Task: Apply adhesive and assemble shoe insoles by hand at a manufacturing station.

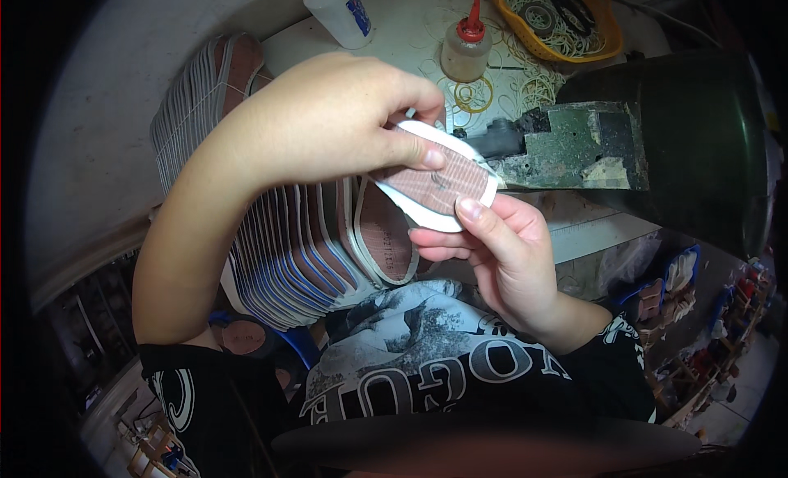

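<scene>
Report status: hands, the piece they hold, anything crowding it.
Left hand pinching brown, white-edged sole piece; right hand gripping its right end. Piece raised, brown face showing. Worn green fixture close right; stacked soles lower left.

The sole (439, 176) is pinkish brown with fine pale lines and a white rim; a far bottle (466, 59) has a red cap (471, 30), the far right basket (566, 56) is orange, the right drum (698, 125) dark green.
</scene>
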### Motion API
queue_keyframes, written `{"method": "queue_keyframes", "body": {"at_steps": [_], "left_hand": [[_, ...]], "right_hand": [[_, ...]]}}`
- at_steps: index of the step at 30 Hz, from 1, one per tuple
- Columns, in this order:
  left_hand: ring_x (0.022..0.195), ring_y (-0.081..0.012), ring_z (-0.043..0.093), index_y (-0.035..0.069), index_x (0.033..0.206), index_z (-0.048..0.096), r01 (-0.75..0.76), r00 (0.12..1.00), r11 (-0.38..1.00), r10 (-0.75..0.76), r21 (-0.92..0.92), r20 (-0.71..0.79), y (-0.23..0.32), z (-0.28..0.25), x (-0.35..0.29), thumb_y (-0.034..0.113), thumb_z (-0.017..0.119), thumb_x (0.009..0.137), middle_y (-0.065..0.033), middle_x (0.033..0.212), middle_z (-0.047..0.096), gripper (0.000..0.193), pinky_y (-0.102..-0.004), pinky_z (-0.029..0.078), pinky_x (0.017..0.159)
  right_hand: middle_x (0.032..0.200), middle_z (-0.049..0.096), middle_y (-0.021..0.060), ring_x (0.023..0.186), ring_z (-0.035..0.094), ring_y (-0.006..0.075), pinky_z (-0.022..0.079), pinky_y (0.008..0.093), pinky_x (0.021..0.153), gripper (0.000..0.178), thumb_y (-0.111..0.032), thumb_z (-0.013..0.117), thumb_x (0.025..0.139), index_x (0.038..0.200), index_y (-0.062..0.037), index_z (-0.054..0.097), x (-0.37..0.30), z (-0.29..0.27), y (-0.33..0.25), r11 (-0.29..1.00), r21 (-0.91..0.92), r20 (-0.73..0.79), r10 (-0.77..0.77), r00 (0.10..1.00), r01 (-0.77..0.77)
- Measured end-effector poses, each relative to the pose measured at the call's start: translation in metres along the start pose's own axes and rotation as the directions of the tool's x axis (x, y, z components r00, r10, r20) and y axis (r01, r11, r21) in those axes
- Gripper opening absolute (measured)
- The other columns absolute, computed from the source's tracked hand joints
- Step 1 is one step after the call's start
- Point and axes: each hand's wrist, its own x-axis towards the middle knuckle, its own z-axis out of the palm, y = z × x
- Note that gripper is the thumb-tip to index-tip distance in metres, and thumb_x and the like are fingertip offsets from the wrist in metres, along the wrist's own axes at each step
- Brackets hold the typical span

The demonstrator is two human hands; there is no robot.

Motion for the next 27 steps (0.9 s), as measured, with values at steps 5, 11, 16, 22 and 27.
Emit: {"method": "queue_keyframes", "body": {"at_steps": [5, 11, 16, 22, 27], "left_hand": [[0.051, -0.0217, 0.054, 0.003, 0.084, 0.060, 0.095, 0.994, 0.995, -0.093, 0.037, -0.053, 0.011, 0.007, -0.013, 0.032, 0.064, 0.083, -0.0100, 0.058, 0.055, 0.030, -0.0338, 0.040, 0.050], [0.055, -0.0123, 0.052, -0.002, 0.081, 0.060, 0.375, 0.927, 0.898, -0.371, -0.232, 0.061, 0.017, 0.021, -0.020, 0.032, 0.061, 0.088, -0.0064, 0.062, 0.058, 0.035, -0.0294, 0.040, 0.050], [0.055, -0.0064, 0.050, -0.004, 0.080, 0.063, 0.520, 0.853, 0.722, -0.463, -0.456, 0.241, 0.010, 0.030, -0.020, 0.033, 0.059, 0.092, -0.0009, 0.065, 0.060, 0.038, -0.0242, 0.041, 0.050], [0.046, -0.0066, 0.055, -0.001, 0.078, 0.065, 0.541, 0.823, 0.508, -0.483, -0.670, 0.299, 0.009, 0.037, -0.026, 0.036, 0.057, 0.092, -0.0048, 0.063, 0.062, 0.040, -0.0197, 0.043, 0.041], [0.036, -0.0118, 0.053, -0.001, 0.072, 0.063, 0.567, 0.800, 0.393, -0.472, -0.724, 0.370, 0.017, 0.037, -0.022, 0.037, 0.054, 0.093, -0.0106, 0.055, 0.062, 0.045, -0.0207, 0.040, 0.033]], "right_hand": [[0.105, 0.064, 0.0197, 0.092, 0.067, 0.0242, 0.056, 0.0305, 0.079, 0.033, -0.019, 0.047, 0.098, 0.113, 0.0092, 0.055, 0.003, -0.004, -0.007, 1.000, 0.013, 0.020, 0.027, 0.999, -0.027], [0.104, 0.064, 0.0195, 0.090, 0.068, 0.0236, 0.057, 0.0308, 0.079, 0.037, -0.024, 0.046, 0.098, 0.114, 0.0086, 0.053, 0.010, -0.007, -0.012, 0.998, -0.047, 0.019, 0.044, 0.999, -0.043], [0.098, 0.067, 0.0142, 0.081, 0.067, 0.0159, 0.055, 0.0253, 0.074, 0.032, -0.025, 0.049, 0.096, 0.105, 0.0048, 0.060, 0.016, -0.008, -0.019, 0.995, -0.076, 0.018, 0.067, 0.998, -0.065], [0.094, 0.067, 0.0129, 0.078, 0.067, 0.0141, 0.055, 0.0236, 0.068, 0.030, -0.024, 0.052, 0.095, 0.103, 0.0043, 0.061, 0.022, -0.012, -0.022, 0.990, -0.111, 0.061, 0.099, 0.993, -0.092], [0.091, 0.068, 0.0108, 0.076, 0.066, 0.0117, 0.053, 0.0215, 0.067, 0.028, -0.022, 0.056, 0.093, 0.101, 0.0046, 0.062, 0.013, -0.020, -0.030, 0.988, -0.136, 0.079, 0.084, 0.993, -0.073]]}}
